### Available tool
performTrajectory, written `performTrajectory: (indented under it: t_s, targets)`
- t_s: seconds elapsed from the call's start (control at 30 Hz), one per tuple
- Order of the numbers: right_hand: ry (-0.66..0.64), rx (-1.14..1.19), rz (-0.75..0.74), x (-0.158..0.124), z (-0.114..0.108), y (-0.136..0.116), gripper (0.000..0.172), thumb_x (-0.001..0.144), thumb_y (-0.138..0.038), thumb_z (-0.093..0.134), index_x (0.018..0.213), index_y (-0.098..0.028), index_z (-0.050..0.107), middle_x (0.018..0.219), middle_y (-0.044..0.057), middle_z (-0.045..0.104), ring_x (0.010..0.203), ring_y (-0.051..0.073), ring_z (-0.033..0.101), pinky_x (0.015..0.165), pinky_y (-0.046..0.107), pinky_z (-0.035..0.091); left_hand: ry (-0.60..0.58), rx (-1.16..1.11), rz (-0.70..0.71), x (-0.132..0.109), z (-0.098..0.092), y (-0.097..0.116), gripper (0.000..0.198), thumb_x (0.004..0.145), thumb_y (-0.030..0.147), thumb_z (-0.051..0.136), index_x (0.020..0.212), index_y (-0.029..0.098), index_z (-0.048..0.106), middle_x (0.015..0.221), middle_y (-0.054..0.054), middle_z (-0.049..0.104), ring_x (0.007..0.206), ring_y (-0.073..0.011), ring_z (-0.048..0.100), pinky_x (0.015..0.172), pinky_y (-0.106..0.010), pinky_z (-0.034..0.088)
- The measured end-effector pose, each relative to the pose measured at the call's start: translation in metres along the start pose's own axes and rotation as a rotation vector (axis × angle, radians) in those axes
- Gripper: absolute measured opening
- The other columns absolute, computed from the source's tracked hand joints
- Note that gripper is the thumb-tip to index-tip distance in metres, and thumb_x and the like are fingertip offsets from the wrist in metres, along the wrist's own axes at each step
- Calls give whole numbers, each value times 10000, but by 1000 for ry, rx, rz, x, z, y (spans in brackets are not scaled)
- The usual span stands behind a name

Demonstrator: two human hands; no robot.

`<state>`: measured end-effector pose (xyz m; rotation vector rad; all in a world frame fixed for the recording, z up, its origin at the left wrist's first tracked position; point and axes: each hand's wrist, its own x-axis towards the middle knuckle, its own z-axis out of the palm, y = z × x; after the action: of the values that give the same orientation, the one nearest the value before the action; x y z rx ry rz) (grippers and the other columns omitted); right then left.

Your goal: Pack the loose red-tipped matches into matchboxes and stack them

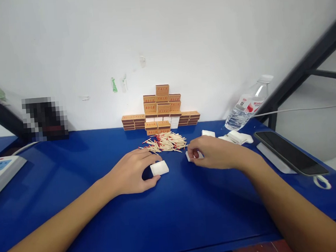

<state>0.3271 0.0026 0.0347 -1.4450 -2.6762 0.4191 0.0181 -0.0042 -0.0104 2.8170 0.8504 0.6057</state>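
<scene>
My left hand [138,171] holds a small white box [159,168] on the blue table, thumb at its near side and fingers at its far side. Across from it, my right hand [209,152] has its fingertips bent down and pinched at another small white box [200,155], which they partly cover. Between and beyond the hands lies a loose heap of red-tipped matches [170,141]. Behind the heap, orange-brown matchboxes [163,109] are piled in a stepped stack against the wall, with a few white sides showing low in it.
Just behind my right hand sits another white box [208,133]. Further right are white objects [236,137], a tilted water bottle [246,104] and a phone [290,152] propped on something white. A power strip [4,170] lies at the left edge. Dark metal bars flank the table [129,230].
</scene>
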Motion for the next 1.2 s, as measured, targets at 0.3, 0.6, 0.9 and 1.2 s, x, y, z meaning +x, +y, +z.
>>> performTrajectory:
  t_s: [0.3,0.6,0.9,1.2]
  targets:
    - [396,-198,-26,34,37,-19,96,998,-243,613,981,-178,680,955,72,696,872,207,639,709,315,413,-119,168,-56,2,-7,13,315,897,493,668,904,183,722,878,-44,715,789,-244,701,684,-387,523]
    - [359,-250,-129,42,49,-16,103,1008,-233,623,1099,-193,648,1070,98,644,955,231,629,763,330,476,-160,15,-42,0,-3,22,334,873,506,691,981,195,742,858,-16,682,695,-175,630,619,-320,438]
    - [457,-91,-205,46,47,-20,131,1021,-190,506,961,-193,622,989,98,654,912,219,606,750,337,475,-145,43,-50,2,-3,17,287,869,477,706,923,195,723,819,-7,675,667,-167,616,601,-315,418]
    - [267,851,-92,28,40,-48,159,921,-352,703,913,-193,704,864,33,729,765,148,623,677,288,487,-26,102,-193,1,3,3,348,921,531,689,891,184,680,863,-23,713,738,-188,663,635,-312,448]
